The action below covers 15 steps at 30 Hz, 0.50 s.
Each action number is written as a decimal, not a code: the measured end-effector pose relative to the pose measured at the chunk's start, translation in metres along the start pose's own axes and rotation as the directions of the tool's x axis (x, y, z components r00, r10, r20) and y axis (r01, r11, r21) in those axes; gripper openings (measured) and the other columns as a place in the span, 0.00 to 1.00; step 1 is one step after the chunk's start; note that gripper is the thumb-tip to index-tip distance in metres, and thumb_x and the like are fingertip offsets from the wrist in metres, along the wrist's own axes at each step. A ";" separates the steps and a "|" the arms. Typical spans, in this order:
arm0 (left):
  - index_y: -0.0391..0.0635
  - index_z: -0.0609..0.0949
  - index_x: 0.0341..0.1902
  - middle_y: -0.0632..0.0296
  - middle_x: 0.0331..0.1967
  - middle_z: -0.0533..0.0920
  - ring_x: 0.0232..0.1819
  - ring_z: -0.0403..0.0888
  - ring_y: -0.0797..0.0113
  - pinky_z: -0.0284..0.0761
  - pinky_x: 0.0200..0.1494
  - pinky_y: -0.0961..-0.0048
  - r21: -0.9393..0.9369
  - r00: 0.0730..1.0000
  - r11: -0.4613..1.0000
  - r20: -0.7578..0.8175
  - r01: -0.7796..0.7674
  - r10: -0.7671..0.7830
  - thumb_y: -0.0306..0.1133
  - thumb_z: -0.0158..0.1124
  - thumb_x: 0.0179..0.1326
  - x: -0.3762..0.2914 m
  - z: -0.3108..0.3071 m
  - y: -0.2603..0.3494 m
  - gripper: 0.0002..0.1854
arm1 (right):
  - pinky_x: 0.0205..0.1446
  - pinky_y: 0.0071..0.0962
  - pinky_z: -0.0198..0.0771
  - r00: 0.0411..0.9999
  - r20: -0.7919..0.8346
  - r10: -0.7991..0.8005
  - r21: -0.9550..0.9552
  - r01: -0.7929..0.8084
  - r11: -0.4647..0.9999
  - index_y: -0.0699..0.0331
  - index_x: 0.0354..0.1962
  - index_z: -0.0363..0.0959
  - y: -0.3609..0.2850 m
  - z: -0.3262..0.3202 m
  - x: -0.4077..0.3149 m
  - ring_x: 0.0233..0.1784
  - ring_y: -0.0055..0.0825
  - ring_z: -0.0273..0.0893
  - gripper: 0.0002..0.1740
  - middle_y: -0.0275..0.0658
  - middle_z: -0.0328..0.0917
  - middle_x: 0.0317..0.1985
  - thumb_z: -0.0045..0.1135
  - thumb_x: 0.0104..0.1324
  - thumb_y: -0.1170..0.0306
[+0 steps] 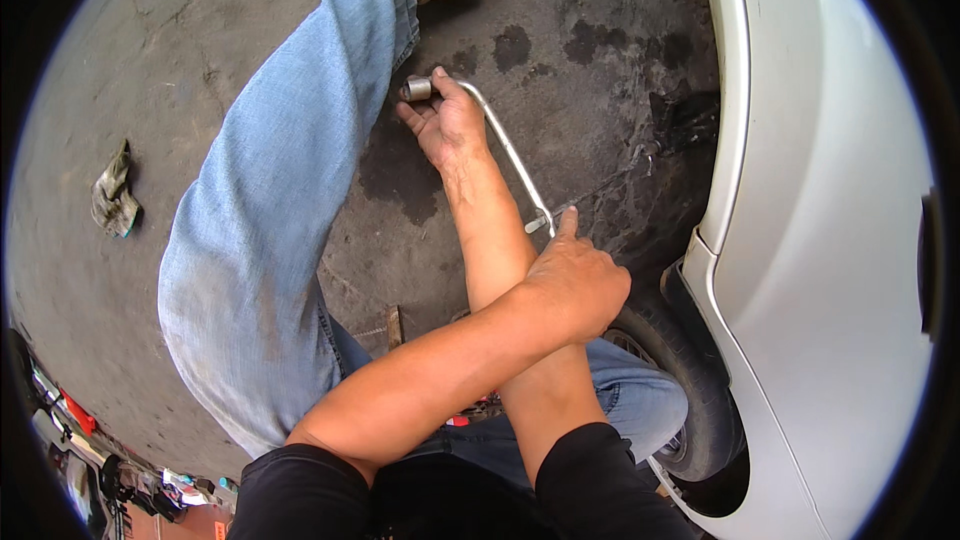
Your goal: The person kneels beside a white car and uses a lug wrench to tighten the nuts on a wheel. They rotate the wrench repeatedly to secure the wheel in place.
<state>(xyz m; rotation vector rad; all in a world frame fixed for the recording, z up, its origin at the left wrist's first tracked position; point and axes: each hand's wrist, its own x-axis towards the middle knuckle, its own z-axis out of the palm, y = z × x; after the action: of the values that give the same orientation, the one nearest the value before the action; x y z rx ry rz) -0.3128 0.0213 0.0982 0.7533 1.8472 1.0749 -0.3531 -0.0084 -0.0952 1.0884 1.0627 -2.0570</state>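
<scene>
A bent metal socket wrench [510, 146] slants over the floor beside the car, its socket [418, 88] at the upper left. My arms are crossed, the left above the right. Near the socket, my right hand [452, 116] is turned palm up, with its thumb and fingers about the wrench's short end. My left hand [577, 281] is closed on the lower end of the shaft, its index finger extended. That end is hidden under the hand. A short metal piece [535, 225] sticks out beside the shaft just above it.
A silver car body [825, 240] fills the right side, with a tyre [697, 397] below it. My jeans-clad leg [262, 210] spans the left. On the stained concrete floor lies a dirty glove or rag [114, 195]. Assorted items, including a red one [78, 412], are at lower left.
</scene>
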 end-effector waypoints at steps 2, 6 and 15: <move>0.42 0.86 0.41 0.50 0.42 0.85 0.49 0.83 0.53 0.56 0.66 0.41 0.030 0.990 0.999 0.139 0.017 -0.021 0.31 0.60 0.54 0.012 0.006 -0.002 0.12 | 0.48 0.40 0.75 1.000 -0.003 -0.006 -0.015 0.006 1.000 0.64 0.42 0.69 0.004 -0.006 -0.001 0.42 0.35 0.76 0.14 0.41 0.75 0.38 0.51 0.71 0.61; 0.42 0.86 0.39 0.51 0.41 0.86 0.45 0.84 0.53 0.75 0.50 0.54 0.067 0.971 0.998 0.239 0.005 -0.021 0.29 0.60 0.51 0.021 0.002 -0.008 0.12 | 0.44 0.44 0.77 1.000 -0.010 0.017 -0.029 -0.018 0.999 0.63 0.40 0.71 0.012 -0.009 0.001 0.39 0.33 0.74 0.12 0.39 0.76 0.37 0.55 0.68 0.62; 0.45 0.73 0.40 0.53 0.24 0.82 0.29 0.82 0.48 0.76 0.30 0.53 0.150 0.839 0.939 -0.423 -0.308 0.343 0.32 0.62 0.53 0.040 -0.011 -0.028 0.12 | 0.35 0.34 0.80 0.958 -0.272 0.089 -0.179 -0.142 0.974 0.68 0.44 0.70 0.025 -0.046 -0.024 0.36 0.37 0.79 0.15 0.47 0.76 0.38 0.55 0.66 0.64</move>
<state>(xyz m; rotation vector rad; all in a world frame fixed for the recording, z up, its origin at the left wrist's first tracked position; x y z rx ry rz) -0.3429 0.0369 0.0619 0.9529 2.2049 1.5027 -0.3033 0.0205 -0.1010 1.3112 1.2693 -1.7068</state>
